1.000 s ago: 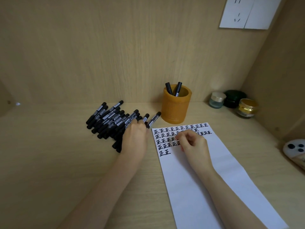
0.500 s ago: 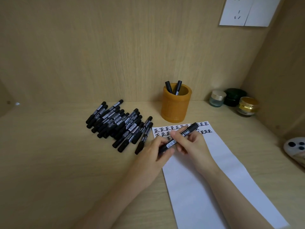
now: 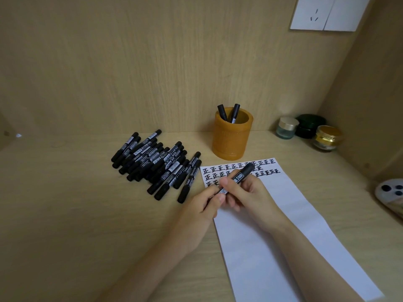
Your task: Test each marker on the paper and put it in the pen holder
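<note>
Holding one marker [image 3: 238, 177] above the paper [image 3: 283, 225].
Our right hand [image 3: 248, 195] grips its barrel; our left hand [image 3: 202, 205] pinches the lower end between thumb and fingers.

between our left hand [image 3: 200, 208] and right hand [image 3: 250, 192] the marker [image 3: 239, 177] is black with a white label printed in black. left of the hands the heap of markers [image 3: 159, 164] is black with white labels too. under them the paper [image 3: 283, 214] is white, its far end rowed with black characters. beyond them the pen holder [image 3: 231, 140] is amber, and the tabletop [image 3: 65, 214] is pale wood grain.
</note>
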Available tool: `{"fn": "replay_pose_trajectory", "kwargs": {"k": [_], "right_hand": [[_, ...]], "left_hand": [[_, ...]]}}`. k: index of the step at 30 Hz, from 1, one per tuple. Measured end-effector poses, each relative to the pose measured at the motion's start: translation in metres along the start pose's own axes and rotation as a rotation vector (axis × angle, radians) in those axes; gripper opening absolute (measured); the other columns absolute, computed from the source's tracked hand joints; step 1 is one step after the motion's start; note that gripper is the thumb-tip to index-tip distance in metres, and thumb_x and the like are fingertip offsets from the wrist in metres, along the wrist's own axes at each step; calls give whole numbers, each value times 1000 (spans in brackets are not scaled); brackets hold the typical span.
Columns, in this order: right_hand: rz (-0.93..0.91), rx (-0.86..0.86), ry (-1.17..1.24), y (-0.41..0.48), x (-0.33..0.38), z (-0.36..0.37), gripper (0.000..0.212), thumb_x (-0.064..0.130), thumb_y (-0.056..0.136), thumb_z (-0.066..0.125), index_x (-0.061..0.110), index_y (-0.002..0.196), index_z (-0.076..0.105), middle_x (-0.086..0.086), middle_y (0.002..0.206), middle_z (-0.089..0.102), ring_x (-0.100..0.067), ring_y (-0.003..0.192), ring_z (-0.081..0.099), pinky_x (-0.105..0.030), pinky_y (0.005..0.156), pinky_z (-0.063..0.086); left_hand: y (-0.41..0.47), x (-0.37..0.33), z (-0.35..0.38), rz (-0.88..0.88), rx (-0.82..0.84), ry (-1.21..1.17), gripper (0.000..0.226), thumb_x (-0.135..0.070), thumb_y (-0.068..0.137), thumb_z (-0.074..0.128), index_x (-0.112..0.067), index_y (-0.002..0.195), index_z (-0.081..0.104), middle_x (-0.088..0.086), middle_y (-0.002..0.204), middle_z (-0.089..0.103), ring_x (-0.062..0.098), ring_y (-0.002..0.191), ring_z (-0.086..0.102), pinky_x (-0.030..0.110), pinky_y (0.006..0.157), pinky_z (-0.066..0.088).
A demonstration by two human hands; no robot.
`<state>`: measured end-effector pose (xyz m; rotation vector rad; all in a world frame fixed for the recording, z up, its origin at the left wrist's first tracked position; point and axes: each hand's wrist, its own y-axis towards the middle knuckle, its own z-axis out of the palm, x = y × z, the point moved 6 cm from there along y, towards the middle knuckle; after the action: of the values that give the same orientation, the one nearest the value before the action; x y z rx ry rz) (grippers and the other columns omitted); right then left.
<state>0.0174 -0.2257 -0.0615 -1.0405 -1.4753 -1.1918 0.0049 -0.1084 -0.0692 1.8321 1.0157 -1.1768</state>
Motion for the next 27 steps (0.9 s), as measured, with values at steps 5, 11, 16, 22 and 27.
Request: {"fn": "replay_pose_trajectory", "kwargs": {"k": [5,11,16,22,27], "right_hand": [[-17,9,30,0,2,2,39,30,92,57,2,65,54,-7,48,48,-10,44,41,-16,52,36],[-18,-17,30,-2,5,0,38,19,92,58,-5,63,54,-5,46,48,-10,43,39,-16,50,34],[28,-189,64,-1,6,-13,32,26,81,69,9,59,54,-2,42,43,-11,38,33,-18,44,27],[88,-556,384,-3,-8,-63,21,16,92,55,10,72,51,-3,45,45,-14,39,38,-24,43,27],[172,-499,170,-4,-16,-50,20,24,93,60,7,84,66,-14,67,70,-21,58,68,-20,39,31]], "left_hand": [[0,-4,-1,-7,38,-137,23,-20,99,43,-15,86,62,-13,51,36,3,50,29,10,49,27],[-1,-2,-1,-33,86,-175,25,-22,98,44,-22,83,64,6,54,37,3,45,26,10,44,24],[-2,-6,0,2,18,-136,15,-36,89,60,-23,91,65,-9,77,64,-2,69,56,12,67,40],[-14,3,5,17,52,274,16,-45,82,65,-35,94,65,-16,48,47,1,46,44,13,52,31],[-15,5,15,53,160,490,26,-51,82,63,-41,105,66,-17,47,50,8,66,60,9,54,32]]}}
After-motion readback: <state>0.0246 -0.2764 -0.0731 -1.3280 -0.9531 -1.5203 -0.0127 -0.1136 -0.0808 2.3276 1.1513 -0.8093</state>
